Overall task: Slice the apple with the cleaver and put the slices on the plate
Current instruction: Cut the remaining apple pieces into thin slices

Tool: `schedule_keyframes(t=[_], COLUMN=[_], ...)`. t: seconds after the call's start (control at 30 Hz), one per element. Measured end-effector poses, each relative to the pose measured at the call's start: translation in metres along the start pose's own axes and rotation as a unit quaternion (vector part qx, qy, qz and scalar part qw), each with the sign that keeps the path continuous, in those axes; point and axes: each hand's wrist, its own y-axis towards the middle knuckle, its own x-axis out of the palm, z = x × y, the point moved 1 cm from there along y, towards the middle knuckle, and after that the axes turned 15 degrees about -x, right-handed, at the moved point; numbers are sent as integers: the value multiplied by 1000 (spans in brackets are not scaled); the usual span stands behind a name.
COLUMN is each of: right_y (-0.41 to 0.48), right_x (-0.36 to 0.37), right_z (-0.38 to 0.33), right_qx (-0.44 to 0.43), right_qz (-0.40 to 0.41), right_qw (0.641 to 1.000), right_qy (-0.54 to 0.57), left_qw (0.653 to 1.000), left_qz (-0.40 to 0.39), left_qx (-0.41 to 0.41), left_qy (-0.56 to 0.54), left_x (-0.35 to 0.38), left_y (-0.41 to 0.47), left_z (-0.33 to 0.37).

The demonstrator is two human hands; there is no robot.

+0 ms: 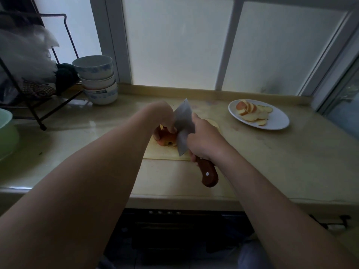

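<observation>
A reddish apple piece (165, 139) lies on a pale cutting board (161, 153) in the middle of the counter. My left hand (163, 117) holds the apple from above with curled fingers. My right hand (204, 138) grips the brown wooden handle of the cleaver (183, 125), whose steel blade stands against the apple's right side. A white plate (279, 121) to the right carries several apple slices (252, 112).
Stacked blue-and-white bowls (97, 78) stand at the back left beside a black wire rack (35, 98). A green basin (5, 133) sits at the far left edge. Frosted windows rise behind the counter; its front edge runs just below the cleaver handle.
</observation>
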Motion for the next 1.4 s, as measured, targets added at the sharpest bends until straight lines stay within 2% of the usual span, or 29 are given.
schedule_keyframes(t=[0.47, 0.87, 1.0, 1.2, 1.4], right_y=[38, 0, -6, 7, 15], right_x=[11, 4, -1, -11, -12], right_z=[-7, -3, 4, 13, 12], right_qx=[-7, -6, 11, -15, -17], right_qz=[-64, -86, -60, 43, 57], right_qw=[995, 996, 998, 999, 998], right_qy=[-78, -40, 5, 15, 31], left_qw=[999, 997, 994, 993, 992], left_qz=[27, 44, 68, 72, 89], left_qx=[13, 20, 29, 38, 52], left_qy=[-32, -65, -77, -89, -74], left_x=[-1, 3, 5, 3, 2], left_y=[4, -3, -7, -5, 5], left_z=[-3, -9, -16, -24, -24])
